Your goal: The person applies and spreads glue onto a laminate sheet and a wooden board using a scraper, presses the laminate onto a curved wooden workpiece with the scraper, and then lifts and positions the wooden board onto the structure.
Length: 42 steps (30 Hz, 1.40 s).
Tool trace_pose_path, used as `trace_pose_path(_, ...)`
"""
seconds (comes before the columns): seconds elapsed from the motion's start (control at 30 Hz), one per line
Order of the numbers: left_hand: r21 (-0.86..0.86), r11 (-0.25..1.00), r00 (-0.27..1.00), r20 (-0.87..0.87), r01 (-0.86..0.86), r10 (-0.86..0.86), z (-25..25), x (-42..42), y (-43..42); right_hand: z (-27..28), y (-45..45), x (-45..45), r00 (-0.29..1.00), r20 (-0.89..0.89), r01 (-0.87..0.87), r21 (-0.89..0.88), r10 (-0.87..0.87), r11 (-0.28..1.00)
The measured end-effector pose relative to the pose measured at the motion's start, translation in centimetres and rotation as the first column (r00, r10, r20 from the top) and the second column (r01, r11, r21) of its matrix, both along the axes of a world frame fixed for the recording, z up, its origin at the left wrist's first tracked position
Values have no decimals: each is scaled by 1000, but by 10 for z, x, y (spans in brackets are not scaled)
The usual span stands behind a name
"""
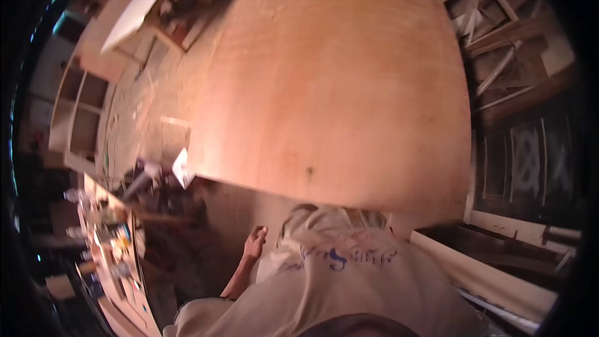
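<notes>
My left hand [255, 241] hangs beside my body, apart from the board, with its fingers loosely bent, a gap between them and nothing visible in them. In front of me lies a large sheet of plywood [337, 87], its near edge close to my waist. A small dark mark shows near that edge. My right hand is not visible; my shirt [349, 281] with blue and red lettering fills the lower middle.
Left of me stands a cluttered workbench [140, 302]. An open shelf unit [78, 112] and a white-topped table [140, 9] are farther left. On the right are wooden frames [493, 40], a dark panel [530, 156] and a long wooden box [462, 262].
</notes>
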<state>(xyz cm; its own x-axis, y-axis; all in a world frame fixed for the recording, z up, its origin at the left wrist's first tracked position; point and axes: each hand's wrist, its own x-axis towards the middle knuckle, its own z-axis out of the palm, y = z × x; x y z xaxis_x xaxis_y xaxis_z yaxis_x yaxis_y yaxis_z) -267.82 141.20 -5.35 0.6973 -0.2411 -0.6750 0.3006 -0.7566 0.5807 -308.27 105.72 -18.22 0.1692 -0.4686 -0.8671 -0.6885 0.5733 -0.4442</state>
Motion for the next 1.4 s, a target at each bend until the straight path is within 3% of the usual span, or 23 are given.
trace_pose_path(0.07, 41, 988, 958, -241, -149, 155, -48, -48, 22, 26, -30, 22, 993, 24, -117, -38, 118, 992)
trace_pose_path(0.13, 86, 940, 895, -287, -330, 341, -76, -94, 23, 49, -56, 44, 970, 52, -234, -61, 237, 970)
trace_pose_path(0.3, 51, 651, 643, -117, -757, 757, -105, -135, -3, 101, -108, 112, 793, 139, -588, -80, 593, 805)
trace_pose_path(0.43, -134, 350, 347, 48, -927, 937, -110, -140, -36, 153, -146, 179, 544, 243, -806, -117, 804, 580)
trace_pose_path(0.53, -363, 199, 158, 141, -910, 977, -108, -123, -31, 193, -174, 258, 431, 319, -814, -267, 844, 516)
trace_pose_path(0.6, -428, 172, 124, 139, -887, 983, -96, -103, -11, 203, -191, 317, 514, 419, -672, -346, 748, 655)
trace_pose_path(0.63, -401, 176, 139, 120, -899, 983, -78, -92, 0, 166, -206, 337, 498, 605, -569, -312, 621, 761)
trace_pose_path(0.7, -369, 173, 133, 131, -913, 982, -44, -70, 4, 179, -211, 392, 504, 447, -463, -582, 739, 668)
trace_pose_path(0.77, -355, 153, 86, 197, -922, 977, -31, -57, 2, 175, -213, 443, 545, 164, -314, -870, 822, 381)
trace_pose_path(0.83, -310, 147, 129, 77, -939, 989, -45, -55, 22, 127, -239, 494, 676, -75, -342, -913, 733, 222)
trace_pose_path(0.87, -289, 140, 142, 15, -947, 990, -56, -58, 33, 129, -235, 517, 748, -258, -445, -879, 612, 174)
trace_pose_path(0.93, -231, 172, 157, 82, -958, 984, -101, -65, 52, 144, -194, 573, 763, -565, -625, -769, 314, 136)
trace_pose_path(1.03, -120, 147, 142, 49, -982, 989, -105, -66, 71, 190, -81, 630, 714, -638, -699, -674, 287, 239)
trace_pose_path(1.07, -129, 92, 84, 65, -987, 994, -121, -72, 82, 196, -34, 643, 701, -590, -687, -710, 401, 157)
trace_pose_path(1.1, -141, 36, 25, 81, -989, 996, -137, -78, 95, 194, 32, 653, 606, -467, -634, -772, 644, 36)
trace_pose_path(1.13, -122, -12, -23, 81, -992, 996, -141, -81, 112, 189, 105, 660, 339, -219, -559, -829, 915, 9)
trace_pose_path(1.17, -97, -52, -59, 72, -994, 996, -145, -81, 133, 186, 182, 663, -83, 149, -603, -795, 985, 69)
trace_pose_path(1.2, -70, -78, -81, 42, -994, 996, -143, -78, 157, 194, 254, 664, -389, 439, -726, -687, 810, 24)
trace_pose_path(1.23, -58, -100, -101, 7, -993, 995, -135, -69, 181, 205, 320, 663, -543, 569, -781, -612, 618, -122)
trace_pose_path(1.3, -97, -95, -86, -93, -991, 992, -114, -38, 230, 254, 411, 666, -708, 499, -706, -518, 500, -483)
trace_pose_path(1.37, -302, -75, -3, -232, -950, 973, -62, 27, 267, 197, 490, 647, -795, 356, -532, -797, 492, -284)
trace_pose_path(1.4, -558, -155, 89, -386, -815, 918, -17, 79, 270, 191, 518, 642, -799, 264, -432, -877, 541, -211)
